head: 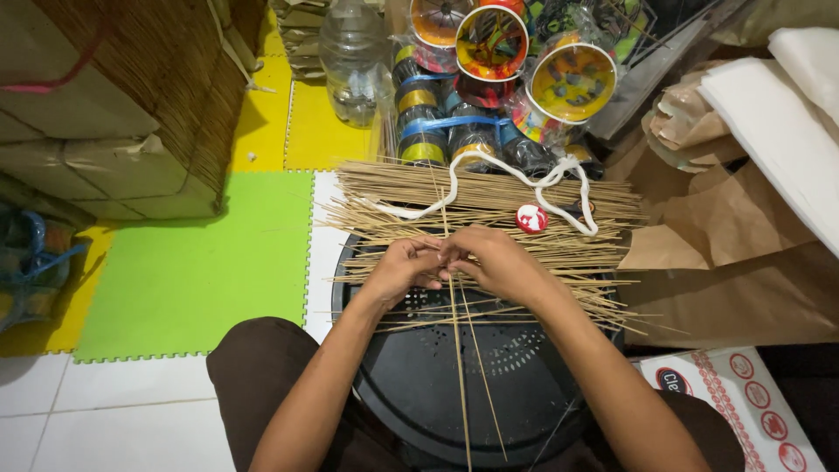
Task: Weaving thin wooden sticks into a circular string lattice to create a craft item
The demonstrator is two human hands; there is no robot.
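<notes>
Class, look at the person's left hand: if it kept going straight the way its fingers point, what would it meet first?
The left hand points right, toward the right hand, whose fingertips it already touches around the thin sticks. It would probably meet that hand first, though their relative depth is unclear.

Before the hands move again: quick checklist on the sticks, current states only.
1. Both hands meet on the crossing: left hand and right hand touch at the fingertips: ok.
2. Two long sticks run toward the person, pinched at the top: ok.
3. Stick pile lies across the black round stool: ok.
4. White cord lies on the pile, apart from the hands: ok.
5. Thread or knot at the fingertips: cannot tell.
</notes>
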